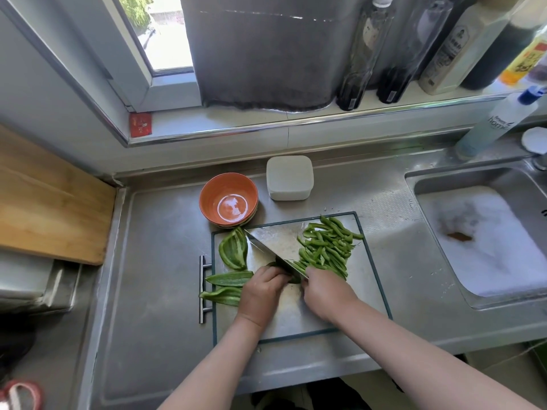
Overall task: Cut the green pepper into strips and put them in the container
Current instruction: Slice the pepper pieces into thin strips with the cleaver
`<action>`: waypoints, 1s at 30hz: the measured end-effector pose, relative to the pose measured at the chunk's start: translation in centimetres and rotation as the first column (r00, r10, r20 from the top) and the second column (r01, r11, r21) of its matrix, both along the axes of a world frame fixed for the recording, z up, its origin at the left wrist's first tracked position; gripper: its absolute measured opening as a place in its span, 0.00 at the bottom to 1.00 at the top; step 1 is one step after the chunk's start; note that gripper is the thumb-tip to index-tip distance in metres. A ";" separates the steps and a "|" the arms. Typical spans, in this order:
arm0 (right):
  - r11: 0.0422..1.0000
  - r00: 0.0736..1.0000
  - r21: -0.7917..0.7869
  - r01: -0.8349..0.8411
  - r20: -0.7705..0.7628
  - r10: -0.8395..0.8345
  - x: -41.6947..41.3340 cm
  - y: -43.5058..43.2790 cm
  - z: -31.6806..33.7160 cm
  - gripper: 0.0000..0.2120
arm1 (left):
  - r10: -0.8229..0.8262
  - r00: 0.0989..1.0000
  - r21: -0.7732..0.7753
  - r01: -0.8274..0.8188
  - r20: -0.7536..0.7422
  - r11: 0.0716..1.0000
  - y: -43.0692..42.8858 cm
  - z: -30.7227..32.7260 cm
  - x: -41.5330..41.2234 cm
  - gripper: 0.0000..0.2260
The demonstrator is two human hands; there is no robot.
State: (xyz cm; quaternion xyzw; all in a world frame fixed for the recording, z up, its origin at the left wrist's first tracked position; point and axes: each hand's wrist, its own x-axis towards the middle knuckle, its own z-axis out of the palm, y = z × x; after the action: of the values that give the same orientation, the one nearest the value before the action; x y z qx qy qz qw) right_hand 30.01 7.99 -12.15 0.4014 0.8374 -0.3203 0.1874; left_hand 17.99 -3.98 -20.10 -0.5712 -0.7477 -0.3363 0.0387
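The left hand (pixel 260 288) is pinning a pepper piece (pixel 294 280) with curled fingers in the middle of the cutting board (pixel 367 291), and the right hand (pixel 324 291) is gripping the knife (pixel 266 250) across it. Strips (pixel 325 250) are lying on the board's far right, uncut pieces (pixel 233 251) along its left edge. The white container (pixel 289 177) is sitting beyond the board.

We record: counter (pixel 154 261) brushed metal, dull sheen; knife (pixel 266 250) polished steel; orange bowl (pixel 228 199) glossy glaze; container (pixel 289 177) matt white plastic; side board (pixel 50 202) smooth wood; pepper strips (pixel 325 247) waxy.
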 end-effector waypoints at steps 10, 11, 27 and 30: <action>1.000 1.000 0.026 0.008 0.025 -0.009 1.8 0.1 0.2 0.07 | 0.008 1.000 -0.022 -0.008 0.008 1.000 0.0 0.3 0.2 0.07; 0.999 1.000 0.036 0.006 0.025 -0.007 1.8 0.0 0.2 0.07 | 0.010 1.000 -0.026 -0.010 0.010 1.000 0.0 0.3 0.3 0.07; 0.991 1.000 0.131 -0.017 0.011 0.016 2.2 0.7 1.7 0.05 | -0.005 0.999 -0.059 0.007 0.039 0.998 -0.2 0.8 0.7 0.05; 0.989 0.999 0.143 -0.034 -0.024 0.038 1.9 -0.2 2.1 0.04 | -0.016 0.999 -0.073 0.019 0.043 0.997 -0.3 0.9 0.6 0.09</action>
State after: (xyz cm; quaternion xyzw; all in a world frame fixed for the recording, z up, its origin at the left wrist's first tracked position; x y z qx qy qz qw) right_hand 31.87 7.83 -10.03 0.3942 0.8676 -0.2616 0.1530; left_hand 18.62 -4.32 -19.18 -0.5714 -0.7553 -0.3208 -0.0010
